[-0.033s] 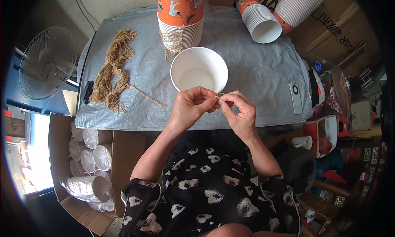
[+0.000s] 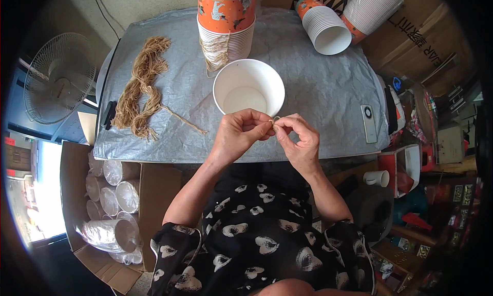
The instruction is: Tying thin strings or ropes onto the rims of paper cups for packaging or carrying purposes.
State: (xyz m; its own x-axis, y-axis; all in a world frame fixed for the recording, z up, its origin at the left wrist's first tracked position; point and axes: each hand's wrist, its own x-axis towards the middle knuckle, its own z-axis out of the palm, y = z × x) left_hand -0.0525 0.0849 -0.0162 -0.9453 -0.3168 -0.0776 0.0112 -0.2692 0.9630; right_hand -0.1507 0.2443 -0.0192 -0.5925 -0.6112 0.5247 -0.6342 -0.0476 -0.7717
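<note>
A white paper bucket (image 2: 272,84) stands at the middle of the table with its mouth turned toward me. Just at its near rim, both my hands come together. My left hand (image 2: 237,134) is closed, thumb and fingers pinching a short bit of tan string (image 2: 276,119). From the other side my right hand (image 2: 299,140) pinches the same string, which bends in a small loop between the fingertips. Fingers partly hide the string and the near rim, so I cannot tell how it passes through the bucket. A bundle of tan strings (image 2: 137,93) lies to the left.
Behind the bucket rises a stack of orange-printed buckets (image 2: 226,39) with strings draped on it. More stacked buckets (image 2: 328,31) lie at the far right. A phone (image 2: 368,124) rests near the right edge. Below left, a carton (image 2: 154,193) holds wrapped cups; a fan (image 2: 61,85) stands beyond.
</note>
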